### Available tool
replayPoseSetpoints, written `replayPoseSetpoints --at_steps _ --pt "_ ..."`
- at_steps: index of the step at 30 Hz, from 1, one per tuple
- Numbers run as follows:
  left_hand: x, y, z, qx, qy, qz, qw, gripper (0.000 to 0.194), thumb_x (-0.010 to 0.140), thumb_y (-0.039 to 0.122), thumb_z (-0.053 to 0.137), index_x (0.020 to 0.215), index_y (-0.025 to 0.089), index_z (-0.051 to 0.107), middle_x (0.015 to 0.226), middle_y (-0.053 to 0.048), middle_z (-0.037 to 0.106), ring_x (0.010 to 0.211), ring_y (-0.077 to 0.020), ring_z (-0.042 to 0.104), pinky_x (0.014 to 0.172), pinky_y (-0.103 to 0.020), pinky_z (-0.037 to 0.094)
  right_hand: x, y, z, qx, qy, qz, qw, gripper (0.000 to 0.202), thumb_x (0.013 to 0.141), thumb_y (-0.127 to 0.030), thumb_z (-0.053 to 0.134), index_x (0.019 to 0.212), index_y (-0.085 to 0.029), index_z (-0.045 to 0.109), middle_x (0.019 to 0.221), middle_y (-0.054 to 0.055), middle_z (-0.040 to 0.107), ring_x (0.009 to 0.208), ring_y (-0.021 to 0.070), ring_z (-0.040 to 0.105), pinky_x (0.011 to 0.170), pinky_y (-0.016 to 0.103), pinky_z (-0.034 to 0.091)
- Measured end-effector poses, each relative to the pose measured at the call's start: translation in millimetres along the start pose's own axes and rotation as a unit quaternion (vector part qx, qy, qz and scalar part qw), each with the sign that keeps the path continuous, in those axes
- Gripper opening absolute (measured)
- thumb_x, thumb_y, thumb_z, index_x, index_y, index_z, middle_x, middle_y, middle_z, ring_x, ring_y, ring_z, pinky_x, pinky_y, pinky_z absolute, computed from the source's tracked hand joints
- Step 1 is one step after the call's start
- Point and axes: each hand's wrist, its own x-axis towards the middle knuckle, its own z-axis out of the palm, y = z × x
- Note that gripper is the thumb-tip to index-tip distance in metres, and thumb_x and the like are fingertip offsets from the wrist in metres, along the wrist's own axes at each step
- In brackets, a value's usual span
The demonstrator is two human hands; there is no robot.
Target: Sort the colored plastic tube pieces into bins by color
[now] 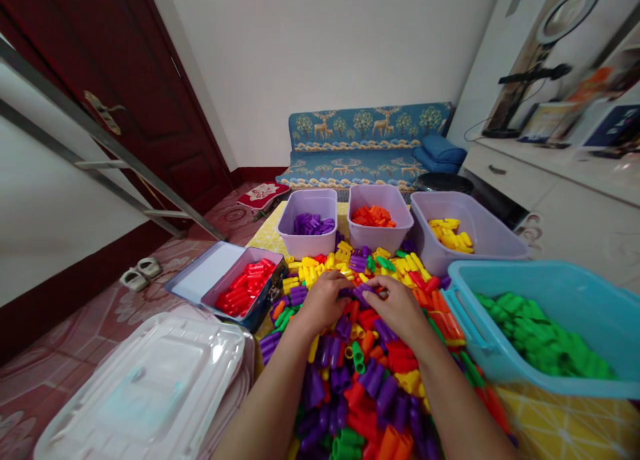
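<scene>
Picking purple pieces [364, 291] from the mixed pile [387, 395] seems underway, the right hand's [397, 307] grip narrow on them, the left hand's [325, 301] unclear, and the next move calls for a secure pinch.

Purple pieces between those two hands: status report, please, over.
Left hand and right hand at purple pieces, exact grip unclear. Loose mixed-colour pile crowding around them. Lavender bins beyond, clear of both hands.
</scene>
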Motion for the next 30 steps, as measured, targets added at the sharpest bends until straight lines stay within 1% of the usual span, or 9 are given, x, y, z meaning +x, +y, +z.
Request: replayPoseSetpoints --at_steps 3,7,9,11,14,17,20,27,30 --pt "6 4 -3.0 0.017 0.005 -0.012 1.000 0.017 0.082 0.024 0.059 0.089 0.018 0.072 0.089 -0.009 0.067 0.091 -0.0232 0.062 0.087 -0.037 0.049 1 1 -2 0.000 0.024 0.003 1.000 0.019 0.075 -0.034 0.059 0.084 -0.020 0.068 0.087 0.005 0.071 0.075 0.0181 0.064 0.069 0.029 0.048" --pt "26 5 -1.9 0.020 0.052 0.014 0.998 0.042 0.083 0.015 0.052 0.124 0.019 0.058 0.129 -0.012 0.056 0.119 -0.0251 0.052 0.102 -0.040 0.043 0 0 -5 0.011 0.036 0.032 0.999 0.022 0.076 -0.039 0.059 0.084 -0.020 0.067 0.076 0.003 0.070 0.064 0.0174 0.062 0.059 0.028 0.046" --pt "36 2 1.9 0.038 0.035 0.042 0.998 0.059 0.079 0.007 0.050 0.136 0.019 0.046 0.144 -0.012 0.043 0.132 -0.0256 0.041 0.109 -0.043 0.037 0 1 -5 0.017 0.045 0.037 0.998 0.023 0.076 -0.040 0.058 0.084 -0.020 0.067 0.074 0.003 0.069 0.062 0.0175 0.061 0.058 0.028 0.045" --pt "44 0 6.6 0.060 -0.002 0.062 0.996 0.064 0.076 0.004 0.051 0.137 0.021 0.046 0.149 -0.012 0.038 0.136 -0.0271 0.037 0.111 -0.046 0.033 1 3 -5 0.021 0.047 0.037 0.998 0.023 0.076 -0.040 0.058 0.085 -0.020 0.067 0.073 0.002 0.069 0.061 0.0175 0.061 0.058 0.028 0.045" --pt "49 -2 10.7 0.077 -0.039 0.064 0.994 0.056 0.077 0.006 0.051 0.130 0.022 0.054 0.141 -0.012 0.047 0.128 -0.0269 0.045 0.107 -0.044 0.037 2 5 -4 0.027 0.042 0.034 0.998 0.023 0.076 -0.039 0.059 0.086 -0.020 0.067 0.076 0.002 0.070 0.064 0.0177 0.062 0.060 0.028 0.046" --pt "44 1 6.9 0.085 -0.036 0.024 0.995 0.049 0.078 0.007 0.052 0.123 0.023 0.060 0.119 -0.011 0.061 0.110 -0.0237 0.058 0.097 -0.037 0.046 2 4 -5 0.034 0.042 0.032 0.998 0.022 0.076 -0.037 0.059 0.087 -0.020 0.067 0.080 0.003 0.071 0.066 0.0176 0.063 0.063 0.029 0.047" --pt "30 4 -3.1 0.095 -0.032 -0.034 0.994 0.044 0.077 0.010 0.056 0.118 0.024 0.063 0.106 -0.009 0.064 0.100 -0.0240 0.062 0.088 -0.035 0.049 1 1 -6 0.032 0.042 0.034 0.998 0.022 0.075 -0.036 0.060 0.087 -0.019 0.067 0.078 0.003 0.070 0.064 0.0173 0.062 0.063 0.029 0.047" --pt "2 5 -24.0 0.013 -0.028 -0.017 0.999 0.044 0.085 0.010 0.048 0.126 0.021 0.059 0.119 -0.012 0.065 0.110 -0.0246 0.061 0.097 -0.036 0.045 2 6 -1 0.028 0.018 0.019 0.999 0.023 0.077 -0.036 0.060 0.090 -0.019 0.068 0.083 0.004 0.072 0.068 0.0182 0.064 0.065 0.029 0.049" --pt "0 4 -28.9 -0.023 0.012 -0.048 0.999 0.038 0.088 0.017 0.048 0.124 0.021 0.060 0.114 -0.011 0.068 0.105 -0.0251 0.064 0.092 -0.037 0.047 2 9 1 0.041 0.014 0.010 0.999 0.023 0.078 -0.036 0.059 0.091 -0.019 0.069 0.083 0.004 0.072 0.069 0.0182 0.065 0.066 0.030 0.050"
